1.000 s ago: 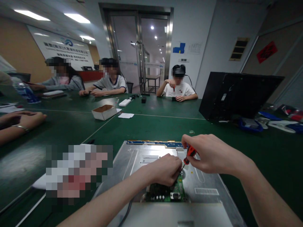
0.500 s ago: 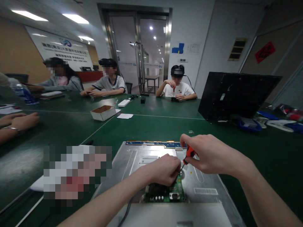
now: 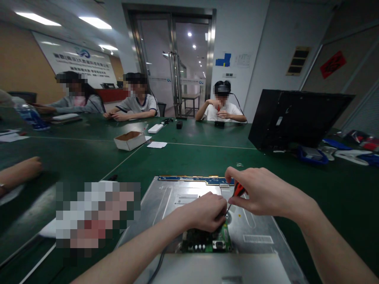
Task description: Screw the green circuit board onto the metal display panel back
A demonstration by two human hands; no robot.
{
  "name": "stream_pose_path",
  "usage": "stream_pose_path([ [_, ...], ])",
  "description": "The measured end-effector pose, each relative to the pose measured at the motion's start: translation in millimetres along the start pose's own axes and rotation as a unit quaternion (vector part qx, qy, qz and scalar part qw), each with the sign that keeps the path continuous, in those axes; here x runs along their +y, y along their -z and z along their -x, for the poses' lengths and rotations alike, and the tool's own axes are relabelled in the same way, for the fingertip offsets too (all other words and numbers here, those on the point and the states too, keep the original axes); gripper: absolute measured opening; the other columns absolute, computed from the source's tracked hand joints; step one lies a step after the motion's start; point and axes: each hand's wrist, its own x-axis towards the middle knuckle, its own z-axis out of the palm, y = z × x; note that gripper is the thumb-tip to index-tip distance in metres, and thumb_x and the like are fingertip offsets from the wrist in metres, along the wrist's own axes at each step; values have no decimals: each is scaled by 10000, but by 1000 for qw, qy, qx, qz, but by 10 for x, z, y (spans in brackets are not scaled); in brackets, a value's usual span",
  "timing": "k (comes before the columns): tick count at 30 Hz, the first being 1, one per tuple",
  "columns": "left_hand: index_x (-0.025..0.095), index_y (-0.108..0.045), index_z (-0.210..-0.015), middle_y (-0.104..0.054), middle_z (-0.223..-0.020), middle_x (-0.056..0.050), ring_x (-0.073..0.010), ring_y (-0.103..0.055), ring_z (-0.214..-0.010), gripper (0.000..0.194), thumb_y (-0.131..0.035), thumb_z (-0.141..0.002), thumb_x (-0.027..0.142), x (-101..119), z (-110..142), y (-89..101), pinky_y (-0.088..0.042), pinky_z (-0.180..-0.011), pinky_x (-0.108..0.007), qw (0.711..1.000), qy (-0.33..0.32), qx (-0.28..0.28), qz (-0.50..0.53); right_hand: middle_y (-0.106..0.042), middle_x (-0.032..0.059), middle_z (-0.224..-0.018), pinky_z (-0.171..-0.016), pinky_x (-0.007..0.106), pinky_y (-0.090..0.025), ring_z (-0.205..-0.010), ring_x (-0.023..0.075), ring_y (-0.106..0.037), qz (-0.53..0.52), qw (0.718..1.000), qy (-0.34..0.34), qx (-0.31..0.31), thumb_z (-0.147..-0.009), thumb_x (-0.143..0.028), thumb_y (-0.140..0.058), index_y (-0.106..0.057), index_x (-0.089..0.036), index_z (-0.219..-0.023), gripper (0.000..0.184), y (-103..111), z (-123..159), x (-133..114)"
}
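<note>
1. Below our curled left hand (image 3: pixel 205 212), grip unclear, the circuit board (image 3: pixel 219 237) lies on the metal panel (image 3: pixel 259 229).
2. Our right hand (image 3: pixel 265 190) grips the screwdriver (image 3: pixel 238 189); we cannot tell what's done or left.

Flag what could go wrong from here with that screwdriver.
The tip of the screwdriver in the right hand is close to the green circuit board; a slip might scratch it. The left hand is right beside the shaft, so its fingers could get jabbed.
</note>
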Motion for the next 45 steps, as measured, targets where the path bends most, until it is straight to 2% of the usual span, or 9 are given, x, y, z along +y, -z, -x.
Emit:
stream_pose_path([
  [4,152,-580,-856,-676,-846,-87,-217,-608,-681,74,-564,-799,198,6,1,3,-430,-586,-297,1000,4,1,-14,-644,-1,-694,-501,265,-264,-612,191,-578,35,999,-37,1,-901,-433,-525,-549,-245,-975,204,-12,-46,22],
  [8,157,-564,-809,-670,-810,-77,-219,-607,-665,50,-556,-809,206,-3,-5,-18,-424,-572,-299,1000,-2,6,-23,-634,-10,-682,-489,264,-257,-578,172,-563,32,999,-33,3,-881,-321,-536,-525,-238,-987,135,-30,-56,21],
  [12,154,-567,-883,-680,-839,-79,-222,-615,-680,91,-547,-796,173,-13,-12,-39,-443,-605,-306,1000,-9,13,-17,-658,-11,-778,-520,260,-280,-644,160,-584,0,1000,4,5,-808,-217,-594,-481,-228,-1046,263,-28,-25,7],
  [20,152,-560,-854,-670,-845,-86,-213,-603,-667,67,-554,-795,183,3,0,-37,-431,-570,-297,1000,-6,14,-24,-645,2,-698,-505,268,-269,-609,192,-580,36,999,-35,6,-901,-442,-529,-541,-245,-967,208,-23,-38,28],
  [28,150,-561,-881,-673,-827,-80,-222,-608,-670,89,-552,-796,176,13,-9,-30,-432,-584,-310,999,-8,15,-37,-653,-12,-780,-522,262,-283,-636,153,-568,0,1000,10,7,-820,-235,-587,-487,-229,-1017,221,-21,-13,12],
  [35,158,-556,-861,-669,-839,-84,-230,-618,-687,62,-556,-805,185,5,-4,-21,-429,-587,-313,999,-11,11,-38,-650,-1,-697,-509,270,-274,-625,198,-586,24,999,-33,6,-884,-475,-543,-556,-255,-959,233,-28,-40,24],
  [39,159,-550,-887,-674,-850,-83,-231,-620,-706,100,-568,-791,177,6,-10,-27,-432,-601,-312,999,-9,13,-27,-650,-6,-707,-512,265,-272,-614,178,-579,28,999,-34,3,-871,-341,-561,-542,-246,-970,139,-28,-39,21],
  [42,156,-550,-904,-679,-865,-84,-228,-618,-704,125,-569,-782,174,1,-16,-45,-431,-605,-313,1000,-5,16,-23,-662,-10,-768,-531,261,-284,-647,165,-586,7,1000,-11,4,-818,-234,-591,-508,-233,-999,198,-12,-16,8],
  [45,164,-549,-864,-670,-824,-73,-218,-610,-680,79,-557,-787,177,-8,-17,-59,-425,-592,-309,999,-8,19,-28,-673,-7,-796,-537,263,-287,-671,172,-595,0,1000,-5,1,-816,-267,-616,-504,-234,-1007,224,-4,-7,4],
])
